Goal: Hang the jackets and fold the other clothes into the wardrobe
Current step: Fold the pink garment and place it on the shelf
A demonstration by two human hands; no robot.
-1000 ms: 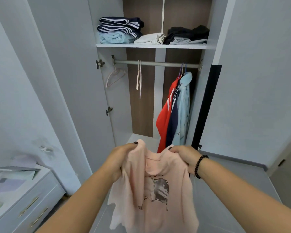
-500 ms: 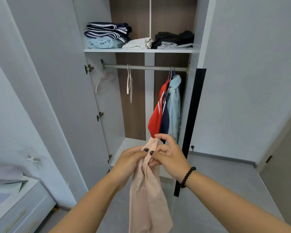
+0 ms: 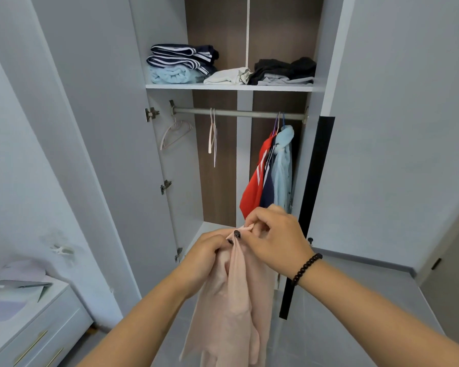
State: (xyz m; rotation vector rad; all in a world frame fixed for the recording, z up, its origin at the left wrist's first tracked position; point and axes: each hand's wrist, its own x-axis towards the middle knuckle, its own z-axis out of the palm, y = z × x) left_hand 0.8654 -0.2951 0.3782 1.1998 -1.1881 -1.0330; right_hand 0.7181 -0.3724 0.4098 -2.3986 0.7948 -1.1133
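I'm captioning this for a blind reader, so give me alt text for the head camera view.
Both hands, left hand and right hand, pinch the top of a pink shirt hanging folded lengthwise before an open wardrobe. Inside, folded clothes sit on a shelf above a rail holding jackets and empty hangers.

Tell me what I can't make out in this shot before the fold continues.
- Pink shirt: head view, hem cut off by the bottom edge; front folded inward.
- Top edge of the shirt: covered by left hand and right hand.
- Hanging jackets: bunched, overlapping, lower ends behind the hands.
- Drawer unit: cropped at left.
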